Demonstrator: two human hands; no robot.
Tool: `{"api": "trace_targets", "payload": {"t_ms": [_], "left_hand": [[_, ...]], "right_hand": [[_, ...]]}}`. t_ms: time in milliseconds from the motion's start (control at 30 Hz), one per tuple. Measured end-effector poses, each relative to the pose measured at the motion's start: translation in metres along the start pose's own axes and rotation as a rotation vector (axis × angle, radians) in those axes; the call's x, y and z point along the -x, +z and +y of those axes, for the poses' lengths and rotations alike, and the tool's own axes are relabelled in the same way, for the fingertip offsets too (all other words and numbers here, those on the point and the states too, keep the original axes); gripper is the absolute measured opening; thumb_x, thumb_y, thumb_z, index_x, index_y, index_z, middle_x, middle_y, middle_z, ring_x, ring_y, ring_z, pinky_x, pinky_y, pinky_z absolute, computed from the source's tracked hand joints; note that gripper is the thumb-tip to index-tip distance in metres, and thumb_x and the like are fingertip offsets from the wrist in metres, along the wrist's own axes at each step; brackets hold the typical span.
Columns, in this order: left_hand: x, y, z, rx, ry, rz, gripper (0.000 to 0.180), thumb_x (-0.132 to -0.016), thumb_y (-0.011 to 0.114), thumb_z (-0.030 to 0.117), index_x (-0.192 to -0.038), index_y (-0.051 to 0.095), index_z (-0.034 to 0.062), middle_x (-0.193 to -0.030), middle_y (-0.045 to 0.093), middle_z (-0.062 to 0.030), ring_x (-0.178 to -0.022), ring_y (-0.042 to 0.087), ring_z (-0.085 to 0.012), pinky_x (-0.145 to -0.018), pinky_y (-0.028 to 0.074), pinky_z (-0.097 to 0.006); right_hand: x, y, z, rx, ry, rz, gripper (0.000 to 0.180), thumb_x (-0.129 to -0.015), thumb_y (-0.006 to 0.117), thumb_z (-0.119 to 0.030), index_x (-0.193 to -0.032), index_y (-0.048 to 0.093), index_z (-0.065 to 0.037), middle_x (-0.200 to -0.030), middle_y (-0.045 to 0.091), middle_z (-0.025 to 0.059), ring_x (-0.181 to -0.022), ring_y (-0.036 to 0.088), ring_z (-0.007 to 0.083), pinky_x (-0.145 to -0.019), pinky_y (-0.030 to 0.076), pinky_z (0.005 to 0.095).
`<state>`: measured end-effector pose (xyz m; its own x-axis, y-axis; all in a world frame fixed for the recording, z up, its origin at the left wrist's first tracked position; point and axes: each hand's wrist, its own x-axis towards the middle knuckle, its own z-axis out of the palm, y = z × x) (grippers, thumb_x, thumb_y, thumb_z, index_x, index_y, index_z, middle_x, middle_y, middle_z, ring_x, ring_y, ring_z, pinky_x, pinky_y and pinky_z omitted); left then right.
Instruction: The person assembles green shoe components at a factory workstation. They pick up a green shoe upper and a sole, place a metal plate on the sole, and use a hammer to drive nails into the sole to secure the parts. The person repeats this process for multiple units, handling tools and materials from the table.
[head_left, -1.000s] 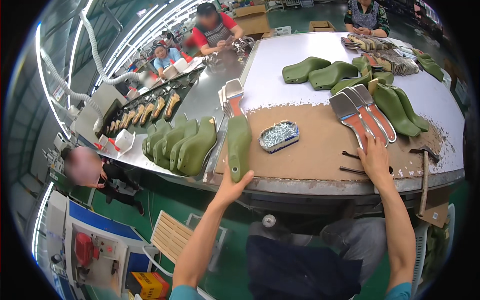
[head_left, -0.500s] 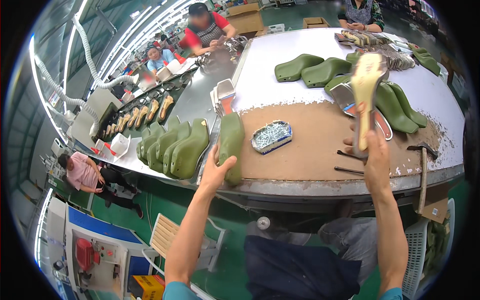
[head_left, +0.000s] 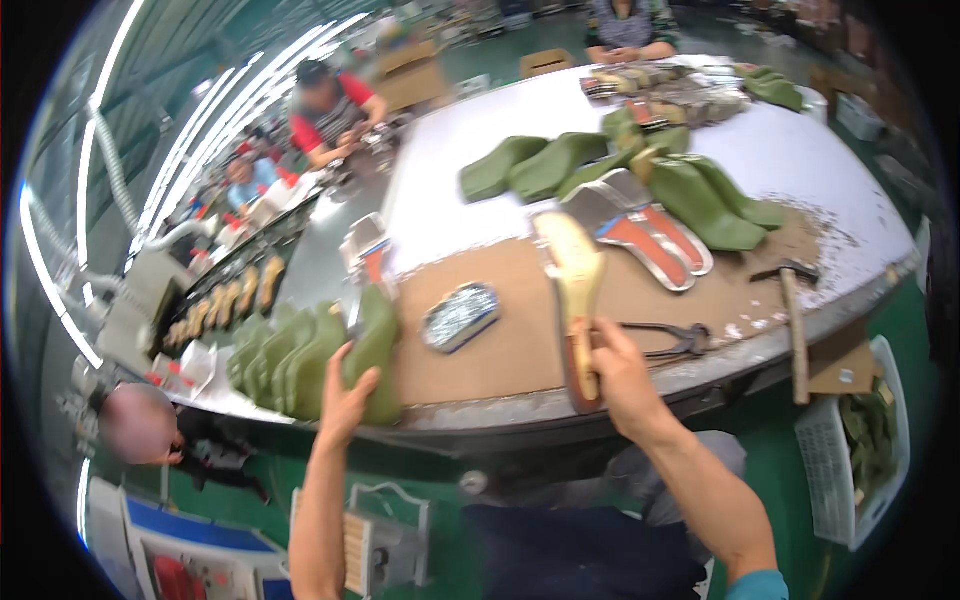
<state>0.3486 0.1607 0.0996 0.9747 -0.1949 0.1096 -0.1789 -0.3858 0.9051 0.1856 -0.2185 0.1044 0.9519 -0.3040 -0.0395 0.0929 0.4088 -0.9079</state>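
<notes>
Grasping a cream insole (head_left: 578, 262) in the fingers of the right hand (head_left: 625, 385), with orange insoles (head_left: 650, 235) left lying beyond their tips. Touching a green shoe last (head_left: 378, 330) with the left hand (head_left: 347, 398), firmness impossible to tell. Apparently partway: one insole taken up, not yet against the last.

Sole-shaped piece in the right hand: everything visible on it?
The sole-shaped piece is long and waisted, its broad far end pale yellow, with orange-brown and dark along the left of its near half. Blur hides finer detail; the material is unclear. The right hand grips its near part, broad end pointing away from the person. Whether it touches the table is unclear.
</notes>
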Motion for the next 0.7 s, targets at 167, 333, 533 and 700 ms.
{"api": "trace_targets", "payload": {"t_ms": [167,333,533,700], "left_hand": [[0.006,-0.042,-0.013,-0.012,-0.111,0.119,0.064,-0.094,0.068,0.016,-0.150,0.040,0.0016,-0.134,0.057,-0.0170,-0.114,0.060,-0.0245,-0.097,0.051,-0.035],[0.005,-0.020,-0.005,-0.639,-0.159,0.154,0.109,-0.073,0.083,0.048,-0.151,0.033,-0.0099,-0.150,0.040,-0.0327,-0.141,0.041,-0.0407,-0.115,0.036,-0.046],[0.003,-0.015,0.007,-0.316,-0.245,0.159,0.112,-0.064,0.089,0.032,-0.152,0.033,-0.0090,-0.143,0.050,-0.0296,-0.124,0.058,-0.0356,-0.101,0.049,-0.042],[0.037,-0.003,0.029,0.729,-0.373,-0.015,0.051,-0.085,0.072,0.034,-0.121,0.059,0.0010,-0.097,0.068,-0.0123,-0.080,0.069,-0.0252,-0.073,0.058,-0.041]], "right_hand": [[-0.022,-0.025,0.025,0.884,-0.463,0.253,0.034,-0.099,0.059,-0.018,-0.127,0.056,0.000,-0.105,0.065,0.0209,-0.093,0.065,0.0377,-0.081,0.052,0.0464],[-0.011,-0.053,-0.021,1.220,-0.854,0.383,0.046,-0.085,0.067,-0.009,-0.129,0.058,0.002,-0.111,0.064,0.0253,-0.110,0.060,0.0423,-0.096,0.049,0.0475],[0.063,-0.182,-0.084,1.720,-0.553,0.637,0.048,-0.082,0.072,-0.015,-0.127,0.062,0.000,-0.124,0.061,0.0227,-0.119,0.056,0.0425,-0.103,0.047,0.0485],[0.093,-0.288,-0.069,1.789,0.000,0.635,0.049,-0.095,0.048,-0.001,-0.141,0.046,-0.016,-0.122,0.054,0.0241,-0.098,0.061,0.0516,-0.085,0.051,0.0596]]}}
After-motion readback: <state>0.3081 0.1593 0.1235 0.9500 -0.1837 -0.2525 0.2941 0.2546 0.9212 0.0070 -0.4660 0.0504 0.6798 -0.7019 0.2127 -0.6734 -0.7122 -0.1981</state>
